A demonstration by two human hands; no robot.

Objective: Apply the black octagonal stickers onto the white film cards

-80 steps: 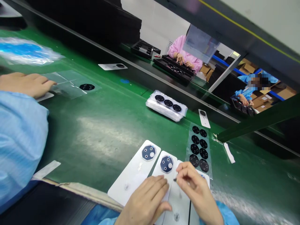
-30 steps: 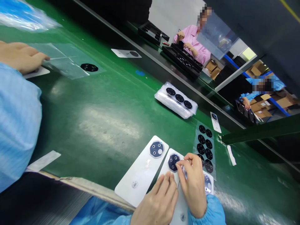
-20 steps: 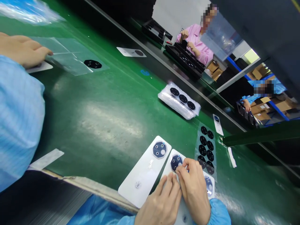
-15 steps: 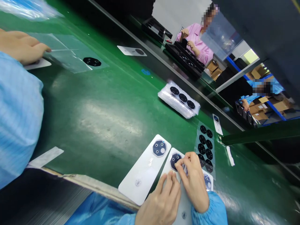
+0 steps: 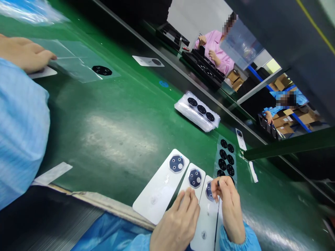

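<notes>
Where the left hand point(image 5: 176, 220) rests, its fingers stretched flat and nothing clasped, the second panel from the left point(image 5: 185, 182) lies slantwise on the table point(image 5: 136, 122). This panel is thin, smooth and white, with rounded corners, and near its far end sits a dark blue octagonal plate point(image 5: 195, 178) bearing small ringed holes and one larger pale circle. To the right of the second panel, the right hand point(image 5: 216, 190) pinches a small dark piece point(image 5: 218, 182) between thumb and fingers, above the plate end of a third panel point(image 5: 206, 219); a fourth, further right, is mostly hidden by that hand. Left of the second panel lies a matching panel point(image 5: 159, 193), glossy, with a faint round mark toward its near end.

Beyond the second panel, to its right, is a sheet of clear film point(image 5: 217, 162) carrying black octagons in two rows, its near end behind the right hand. Straight beyond the second panel sits a plump bundle in crinkled clear plastic point(image 5: 195, 118), topped by three black octagons. Well to the left of the second panel, a co-worker's hand point(image 5: 24, 54) in a wrinkled blue sleeve point(image 5: 21, 129) reaches over creased transparent film point(image 5: 70, 62) with one black shape on it. Farthest beyond the second panel, a person in pink point(image 5: 217, 42) works over black trays point(image 5: 205, 69).
</notes>
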